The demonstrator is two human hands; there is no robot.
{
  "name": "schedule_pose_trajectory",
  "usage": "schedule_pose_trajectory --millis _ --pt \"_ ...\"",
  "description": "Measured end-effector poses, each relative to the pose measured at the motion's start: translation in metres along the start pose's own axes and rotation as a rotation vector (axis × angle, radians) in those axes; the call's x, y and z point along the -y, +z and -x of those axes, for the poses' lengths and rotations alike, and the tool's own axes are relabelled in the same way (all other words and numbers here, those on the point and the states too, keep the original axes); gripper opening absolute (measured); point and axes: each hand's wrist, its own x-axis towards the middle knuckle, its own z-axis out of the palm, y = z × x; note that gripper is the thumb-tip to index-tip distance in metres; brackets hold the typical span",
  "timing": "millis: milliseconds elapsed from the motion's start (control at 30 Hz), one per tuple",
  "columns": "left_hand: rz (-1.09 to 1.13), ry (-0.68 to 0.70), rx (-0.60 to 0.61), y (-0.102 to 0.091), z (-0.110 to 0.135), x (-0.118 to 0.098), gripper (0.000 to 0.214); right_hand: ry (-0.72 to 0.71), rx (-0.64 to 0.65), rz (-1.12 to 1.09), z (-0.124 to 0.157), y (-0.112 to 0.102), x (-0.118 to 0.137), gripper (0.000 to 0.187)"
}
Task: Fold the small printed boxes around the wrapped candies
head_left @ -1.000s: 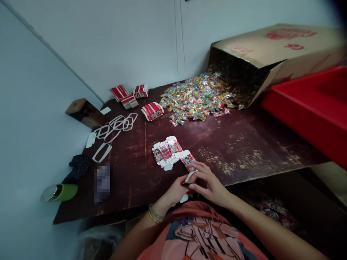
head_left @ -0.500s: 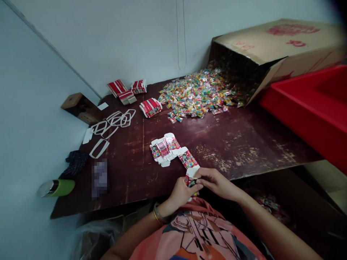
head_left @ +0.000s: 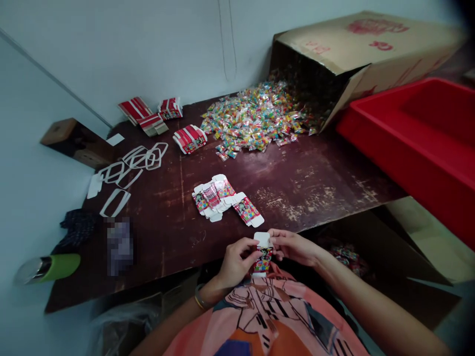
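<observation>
A small printed candy box with a raised white flap is held close to my body, just past the table's front edge. My left hand grips its left side between thumb and fingers. On the other side, my right hand pinches the box near its top flap. Beyond my hands, a single flat printed carton lies on the table. It touches a fanned stack of flat cartons to its left.
A heap of small wrapped candies spills from a tipped cardboard box. Beside it is a red plastic bin. Banded carton bundles, white paper bands, a wooden box and a green bottle lie leftward.
The box in my hands now stands more upright, with its white flap and printed front showing. My hands have moved slightly apart. The whole view has shifted a little.
</observation>
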Motion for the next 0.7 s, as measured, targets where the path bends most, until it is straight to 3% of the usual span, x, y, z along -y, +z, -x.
schedule_pose_trajectory --millis 233,333,500,700 --pt "0.086 -0.062 -0.005 0.002 0.003 -0.014 0.024 0.169 0.076 0.01 -0.004 -0.002 0.006 0.034" --pt "0.331 -0.188 -0.06 0.007 0.001 -0.014 0.021 0.222 0.084 -0.006 -0.008 0.004 0.004 0.037" --pt "0.796 -0.384 -0.17 0.01 -0.003 -0.007 0.026 0.104 -0.033 -0.097 -0.005 0.02 0.005 0.027" --pt "0.902 -0.512 -0.028 0.011 -0.004 -0.007 0.044 0.119 -0.048 0.046 -0.006 0.021 0.003 0.033"
